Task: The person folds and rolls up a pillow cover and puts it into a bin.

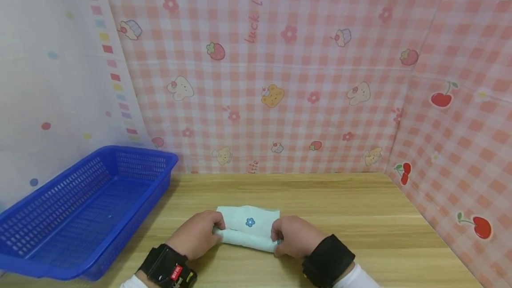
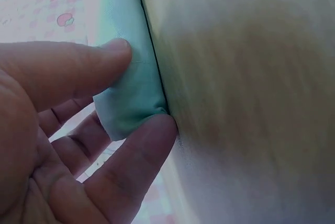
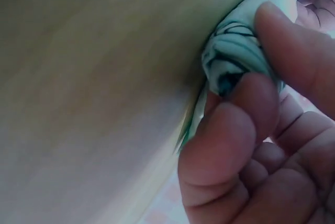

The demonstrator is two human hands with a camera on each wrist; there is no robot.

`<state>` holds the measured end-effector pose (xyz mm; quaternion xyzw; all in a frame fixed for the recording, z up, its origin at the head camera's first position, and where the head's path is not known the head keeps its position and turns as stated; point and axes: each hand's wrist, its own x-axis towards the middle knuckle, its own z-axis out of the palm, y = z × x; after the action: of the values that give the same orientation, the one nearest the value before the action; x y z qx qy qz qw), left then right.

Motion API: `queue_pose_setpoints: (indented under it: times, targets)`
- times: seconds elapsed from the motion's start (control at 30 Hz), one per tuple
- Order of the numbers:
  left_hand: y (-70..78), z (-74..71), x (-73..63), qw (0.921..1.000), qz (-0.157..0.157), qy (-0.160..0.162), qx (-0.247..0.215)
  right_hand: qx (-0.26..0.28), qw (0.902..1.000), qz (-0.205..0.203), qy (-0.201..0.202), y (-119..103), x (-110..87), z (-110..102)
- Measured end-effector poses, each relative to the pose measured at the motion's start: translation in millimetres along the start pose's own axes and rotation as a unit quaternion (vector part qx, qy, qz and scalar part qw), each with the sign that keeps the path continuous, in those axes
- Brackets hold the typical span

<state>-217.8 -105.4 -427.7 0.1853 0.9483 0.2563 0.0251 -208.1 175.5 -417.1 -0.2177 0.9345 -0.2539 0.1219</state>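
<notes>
A pale mint-green cloth (image 1: 264, 222) with a small blue flower lies on the table, its near edge rolled into a tube. My left hand (image 1: 198, 234) pinches the left end of the roll; in the left wrist view, thumb and finger sit on either side of the rolled cloth (image 2: 128, 90). At the other end, my right hand (image 1: 298, 237) grips the roll with curled fingers. The right wrist view shows the coiled layers of the cloth (image 3: 238, 51) between thumb and fingertips. Beyond the roll, the far part of the cloth lies flat.
A blue plastic basket (image 1: 158, 186) with mesh sides stands on the left. The wooden table (image 1: 340, 194) reaches back to a pink checked curtain (image 1: 300, 70), which also runs along the right side. Black bands (image 1: 330, 259) circle both wrists.
</notes>
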Motion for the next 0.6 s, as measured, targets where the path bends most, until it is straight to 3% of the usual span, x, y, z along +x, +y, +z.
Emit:
queue_pose_setpoints:
  times: [0.3, 0.6]
  targets:
    - [-2.9, -3.5, 0.0, 0.9995, -0.001, -0.021, -0.022, 0.033, 0.9986, 0.02, -0.037, 6.1, 0.6, -5.5]
    - [-2.2, -1.1, 6.2, 0.9992, -0.033, -0.012, -0.018, 0.101, 0.9898, 0.094, -0.035, 3.4, 2.7, -5.8]
